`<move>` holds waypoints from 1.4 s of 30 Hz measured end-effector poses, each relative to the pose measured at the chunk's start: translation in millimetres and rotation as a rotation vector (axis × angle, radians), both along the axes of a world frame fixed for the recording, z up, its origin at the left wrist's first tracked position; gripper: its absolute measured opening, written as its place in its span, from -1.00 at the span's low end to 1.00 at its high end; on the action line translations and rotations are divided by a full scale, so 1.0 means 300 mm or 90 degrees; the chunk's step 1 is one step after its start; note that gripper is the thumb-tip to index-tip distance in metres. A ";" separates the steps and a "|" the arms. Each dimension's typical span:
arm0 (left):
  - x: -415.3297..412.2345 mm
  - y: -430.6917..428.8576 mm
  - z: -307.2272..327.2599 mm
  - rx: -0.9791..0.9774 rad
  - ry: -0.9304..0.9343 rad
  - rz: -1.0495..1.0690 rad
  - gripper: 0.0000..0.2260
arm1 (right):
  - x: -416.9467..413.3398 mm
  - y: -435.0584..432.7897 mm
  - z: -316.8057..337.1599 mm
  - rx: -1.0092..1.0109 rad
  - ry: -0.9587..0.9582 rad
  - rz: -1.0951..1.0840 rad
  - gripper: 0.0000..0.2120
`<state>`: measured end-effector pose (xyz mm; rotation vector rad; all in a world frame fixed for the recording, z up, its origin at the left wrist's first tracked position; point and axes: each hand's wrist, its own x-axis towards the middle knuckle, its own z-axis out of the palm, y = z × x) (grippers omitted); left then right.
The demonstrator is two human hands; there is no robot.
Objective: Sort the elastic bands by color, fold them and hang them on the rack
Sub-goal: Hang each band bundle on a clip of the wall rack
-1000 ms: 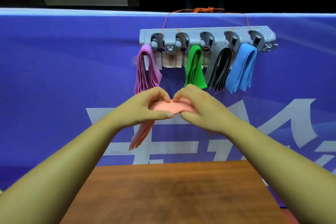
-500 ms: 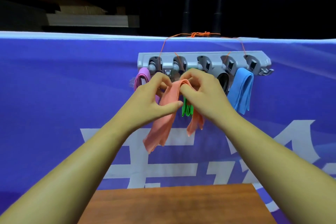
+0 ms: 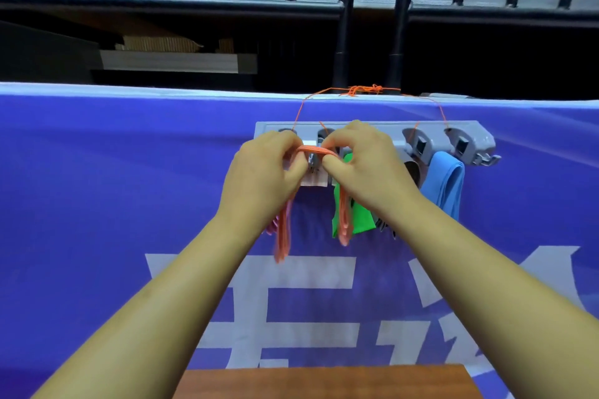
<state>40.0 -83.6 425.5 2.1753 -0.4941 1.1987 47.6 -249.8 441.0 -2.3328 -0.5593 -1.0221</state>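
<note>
**Orange band held up at the rack by both hands**

Orange band [image 3: 316, 150] is folded into a layered strip and arches between the two hands, right in front of the grey rack [image 3: 431, 130], near its second holder from the left. Whether the arch already sits on a hook cannot be told, since the hands cover that spot.

The left hand [image 3: 262, 178] pinches the left side of the arch between thumb and forefinger, with the other fingers curled in. The right hand [image 3: 366, 168] pinches the right side the same way. The two thumbs lie close together beneath the strip.

One end of the orange band hangs below the left hand. The other drops below the right hand, in front of the green band [image 3: 361, 217].

A pinkish strip [image 3: 270, 227] shows just left of the orange end, mostly hidden by the left wrist. The black band [image 3: 412, 172] and the blue band [image 3: 449, 185] hang from the rack's right holders.

The rack hangs by an orange string [image 3: 366, 90] against a blue banner [image 3: 129, 172]. A brown table [image 3: 324, 381] edge shows at the bottom.
</note>
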 end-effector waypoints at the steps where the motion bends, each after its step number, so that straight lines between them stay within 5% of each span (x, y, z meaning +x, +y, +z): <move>1: 0.009 -0.004 0.007 0.016 -0.012 0.029 -0.90 | 0.014 0.008 0.000 -0.006 -0.007 -0.013 -0.86; 10: 0.135 0.007 0.023 0.323 -0.108 0.190 -0.86 | 0.098 0.033 -0.007 -0.068 -0.026 -0.143 -0.87; 14: 0.177 0.000 -0.013 0.365 -0.090 0.216 -0.86 | 0.113 0.040 -0.055 -0.139 -0.030 -0.205 -0.91; 25: 0.205 0.020 -0.055 0.340 -0.074 0.203 -0.88 | 0.114 0.066 -0.108 -0.117 -0.022 -0.185 -0.85; 28: 0.210 0.030 -0.075 0.348 -0.060 0.167 -0.88 | 0.106 0.067 -0.125 -0.169 -0.056 -0.206 -0.97; 31: 0.210 0.039 -0.081 0.333 -0.040 0.149 -0.83 | 0.074 0.065 -0.139 -0.191 -0.034 -0.189 -0.83; 42: 0.200 0.017 -0.099 0.217 0.011 0.055 -0.76 | 0.076 0.103 -0.188 0.117 0.070 -0.132 -0.76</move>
